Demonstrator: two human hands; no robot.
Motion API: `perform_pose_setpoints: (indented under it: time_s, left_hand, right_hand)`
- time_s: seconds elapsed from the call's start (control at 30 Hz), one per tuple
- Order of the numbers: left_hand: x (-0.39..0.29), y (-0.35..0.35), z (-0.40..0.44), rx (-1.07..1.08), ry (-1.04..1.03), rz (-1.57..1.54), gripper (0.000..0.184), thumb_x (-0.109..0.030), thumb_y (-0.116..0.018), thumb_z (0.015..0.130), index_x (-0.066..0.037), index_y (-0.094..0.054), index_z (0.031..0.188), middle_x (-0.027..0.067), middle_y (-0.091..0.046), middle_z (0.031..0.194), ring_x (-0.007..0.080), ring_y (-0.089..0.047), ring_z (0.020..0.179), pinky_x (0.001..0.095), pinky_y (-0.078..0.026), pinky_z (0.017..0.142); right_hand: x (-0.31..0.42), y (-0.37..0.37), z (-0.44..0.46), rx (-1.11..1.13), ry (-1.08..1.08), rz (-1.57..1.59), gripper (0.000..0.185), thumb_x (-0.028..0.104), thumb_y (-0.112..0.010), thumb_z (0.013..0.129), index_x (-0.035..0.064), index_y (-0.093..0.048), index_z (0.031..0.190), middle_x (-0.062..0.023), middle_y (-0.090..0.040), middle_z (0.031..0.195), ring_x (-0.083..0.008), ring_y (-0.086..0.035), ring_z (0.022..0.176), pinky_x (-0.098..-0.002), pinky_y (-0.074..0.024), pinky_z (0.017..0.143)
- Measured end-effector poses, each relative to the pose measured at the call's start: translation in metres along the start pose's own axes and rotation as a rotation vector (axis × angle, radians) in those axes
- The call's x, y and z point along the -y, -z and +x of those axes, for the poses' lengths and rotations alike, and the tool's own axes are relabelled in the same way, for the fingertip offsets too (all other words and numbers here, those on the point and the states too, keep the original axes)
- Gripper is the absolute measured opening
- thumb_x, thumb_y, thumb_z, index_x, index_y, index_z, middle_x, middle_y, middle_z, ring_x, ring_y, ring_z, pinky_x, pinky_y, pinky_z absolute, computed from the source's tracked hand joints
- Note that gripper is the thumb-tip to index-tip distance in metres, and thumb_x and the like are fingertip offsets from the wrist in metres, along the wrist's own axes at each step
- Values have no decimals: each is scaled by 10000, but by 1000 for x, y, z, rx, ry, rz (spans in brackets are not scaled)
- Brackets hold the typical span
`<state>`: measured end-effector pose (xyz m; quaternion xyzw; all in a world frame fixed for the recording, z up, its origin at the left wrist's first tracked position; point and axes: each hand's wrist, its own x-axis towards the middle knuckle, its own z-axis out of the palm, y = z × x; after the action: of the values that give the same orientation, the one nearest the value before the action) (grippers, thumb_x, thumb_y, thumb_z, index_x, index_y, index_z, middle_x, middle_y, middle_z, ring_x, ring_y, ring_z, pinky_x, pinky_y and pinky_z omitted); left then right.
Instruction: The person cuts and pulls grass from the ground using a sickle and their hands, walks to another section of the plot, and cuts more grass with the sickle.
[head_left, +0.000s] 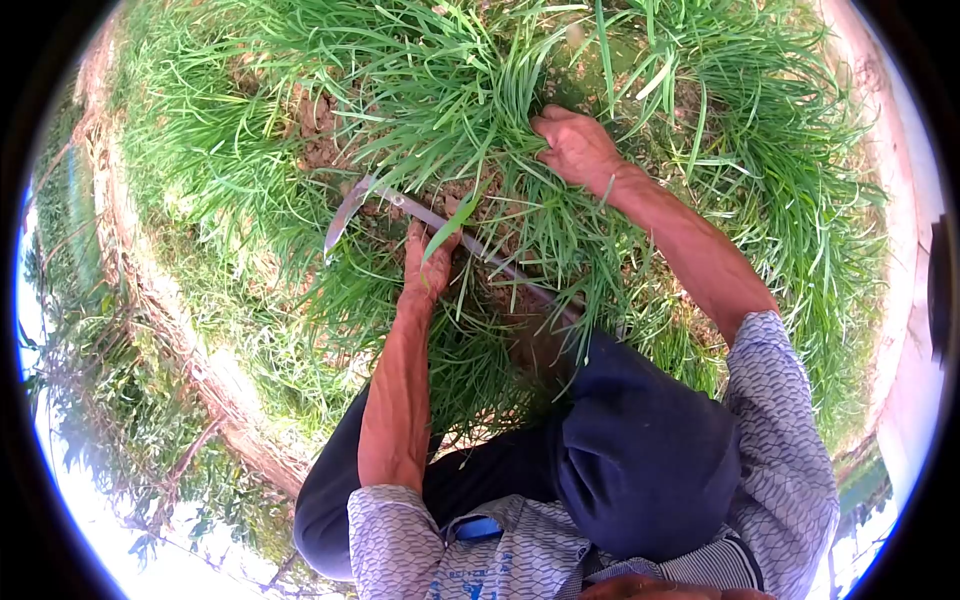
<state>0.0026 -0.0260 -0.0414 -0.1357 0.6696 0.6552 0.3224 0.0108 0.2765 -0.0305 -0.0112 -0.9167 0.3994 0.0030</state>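
My right hand (580,150) is closed at the edge of a clump of long, grass-like green leaves (500,105), its fingertips partly hidden among the blades. Lower and to the left, my left hand (428,262) reaches down to the soil with its fingers curled. Leaves and shadow cover what those fingers hold, if anything. Just beyond them lies a sickle-like tool with a curved metal blade (345,215) and a long, straight handle (500,265). The handle runs diagonally toward my knee and passes close to my left fingers; whether they touch it I cannot tell.
Bare brown soil (318,125) shows between the dense green clumps. My bent knee (640,450) in dark trousers stands close below the handle's end. Along the left, a pale earth edge (200,370) borders the plants, with bushes (120,400) beyond it.
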Motion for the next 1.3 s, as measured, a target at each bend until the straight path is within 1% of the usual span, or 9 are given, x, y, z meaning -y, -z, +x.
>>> perform_pose_setpoints:
  time_s: [0.23,0.47,0.6,0.67,0.73,0.8,0.93,0.97,1.3]
  left_hand:
    - [-14,-2,-5,-43,53,420,478,-345,-670,849,1,-473,1114,101,-585,978,170,-530,881,308,-442,799]
    - [-15,-11,-10,-6,9,366,280,-45,-630,868,8,-453,1079,87,-588,994,139,-558,852,285,-482,798]
    - [36,38,15,-24,134,-456,441,-108,-626,879,-1,-414,1251,118,-597,1073,190,-590,954,354,-513,835]
    - [7,12,6,0,-117,515,461,-170,-629,883,-9,-414,1258,138,-598,1097,227,-601,973,372,-522,839]
    - [-12,-17,-20,-70,-117,421,483,-206,-641,874,-9,-420,1256,138,-603,1087,258,-605,954,369,-524,828]
    - [16,8,1,76,-5,-179,448,-156,-637,869,-4,-431,1236,130,-604,1090,265,-597,947,363,-512,842]
    - [8,6,1,20,-26,426,329,-87,-620,871,27,-456,1133,113,-588,989,204,-547,854,301,-459,776]
    - [19,19,6,73,-38,415,493,-327,-668,867,4,-502,1193,103,-590,1079,193,-550,973,329,-446,850]
    - [-30,-16,-10,-4,-14,725,448,-219,-663,865,66,-453,1141,169,-606,1064,196,-571,913,345,-471,806]
  right_hand:
    - [0,26,-2,-328,-440,635,161,168,-700,811,40,-653,897,-72,-643,742,-181,-590,633,-316,-494,570]
    - [45,71,39,-932,-799,1421,82,72,-633,817,12,-611,868,-87,-618,703,-148,-538,528,-299,-472,445]
    - [259,42,15,283,116,1132,216,259,-604,886,48,-618,935,-82,-570,732,-138,-528,581,-358,-489,507]
    - [293,10,-8,379,563,1083,212,214,-632,829,20,-577,897,-96,-529,698,-164,-525,602,-344,-481,533]
    - [285,11,-17,520,968,1015,233,169,-660,772,-9,-536,858,-109,-489,663,-189,-522,623,-331,-472,559]
    - [214,63,-10,206,446,822,185,169,-574,854,11,-604,947,-115,-582,710,-120,-524,533,-252,-431,424]
    - [59,133,-40,-34,-577,475,136,113,-579,889,39,-639,986,-75,-641,801,-129,-594,715,-270,-532,640]
    - [15,128,-61,-17,-489,252,161,144,-570,887,60,-633,1009,-111,-650,824,-154,-608,683,-289,-535,610]
    - [-13,53,-113,110,-378,-245,204,209,-608,841,26,-522,863,-115,-545,590,-252,-605,557,-401,-502,490]
